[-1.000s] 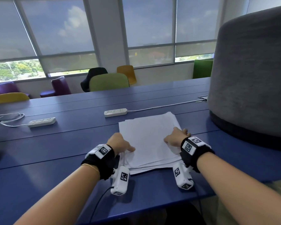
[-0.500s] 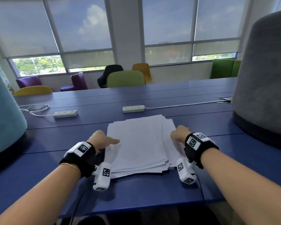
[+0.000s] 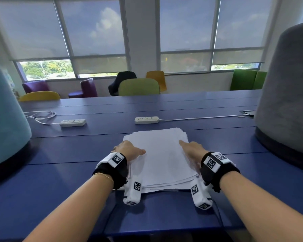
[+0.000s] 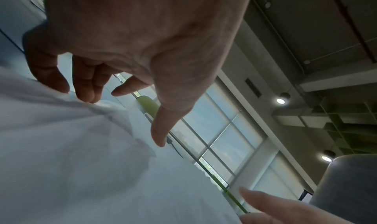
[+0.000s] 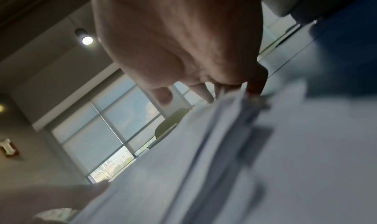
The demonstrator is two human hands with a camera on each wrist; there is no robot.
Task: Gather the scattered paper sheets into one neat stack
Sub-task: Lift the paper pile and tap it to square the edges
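A loose stack of white paper sheets (image 3: 162,158) lies on the dark blue slatted worktop (image 3: 63,173), its edges fanned and uneven. The left hand (image 3: 128,150) rests at the stack's 9 o'clock edge, grip wide, fingers relaxed and touching the paper. The right hand (image 3: 192,150) sits at 3 o'clock, grip wide, fingertips at the edge. Two white power strips (image 3: 146,120) lie toward 12 o'clock.

White paper sheets (image 3: 162,154) — one loose pile, edges fanned, flat on table.
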